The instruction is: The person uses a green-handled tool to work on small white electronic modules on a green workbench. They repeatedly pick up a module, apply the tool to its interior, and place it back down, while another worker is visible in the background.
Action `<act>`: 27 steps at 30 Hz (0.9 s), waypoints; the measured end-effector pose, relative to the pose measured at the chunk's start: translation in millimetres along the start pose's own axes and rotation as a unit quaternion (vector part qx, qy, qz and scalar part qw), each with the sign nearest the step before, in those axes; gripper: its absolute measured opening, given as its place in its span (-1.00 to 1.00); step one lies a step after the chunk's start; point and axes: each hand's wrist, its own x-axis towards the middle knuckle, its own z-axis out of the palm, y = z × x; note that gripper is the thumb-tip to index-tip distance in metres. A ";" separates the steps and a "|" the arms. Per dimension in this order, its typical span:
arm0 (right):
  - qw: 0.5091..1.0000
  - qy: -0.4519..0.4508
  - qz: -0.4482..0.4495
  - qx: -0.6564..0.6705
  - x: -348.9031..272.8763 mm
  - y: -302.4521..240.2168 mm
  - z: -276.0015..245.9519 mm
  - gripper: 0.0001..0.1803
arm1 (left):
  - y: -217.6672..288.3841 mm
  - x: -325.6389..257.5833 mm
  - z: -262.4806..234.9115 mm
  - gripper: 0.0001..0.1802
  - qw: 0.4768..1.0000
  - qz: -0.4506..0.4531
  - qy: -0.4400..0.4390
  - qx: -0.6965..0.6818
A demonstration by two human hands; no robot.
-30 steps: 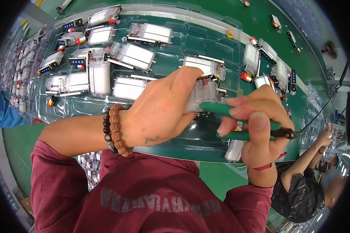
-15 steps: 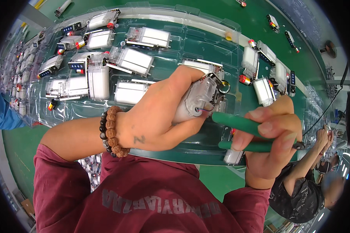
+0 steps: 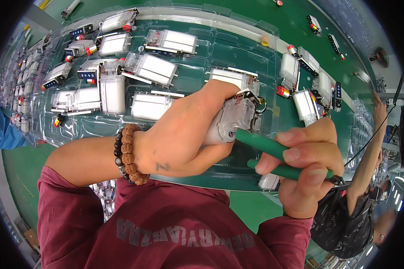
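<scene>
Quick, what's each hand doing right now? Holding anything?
Left hand: closed around a small clear-cased part.
Right hand: closed on the green-handled tool, its tip hidden behind the part.

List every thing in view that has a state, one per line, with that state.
left hand: closed around the clear-cased module, lifted.
clear-cased module: held above the tray.
right hand: gripping the green-handled tool.
green-handled tool: handles squeezed, tip hidden behind module.
clear tray: flat on green table, pockets partly filled.
bead bracelet: on left wrist.
</scene>
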 end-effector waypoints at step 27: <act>0.972 -0.001 -0.230 -0.046 -5.3 15.1 6.0 -0.68 | 3.3 0.0 4.7 -0.19 0.997 0.006 0.034 0.070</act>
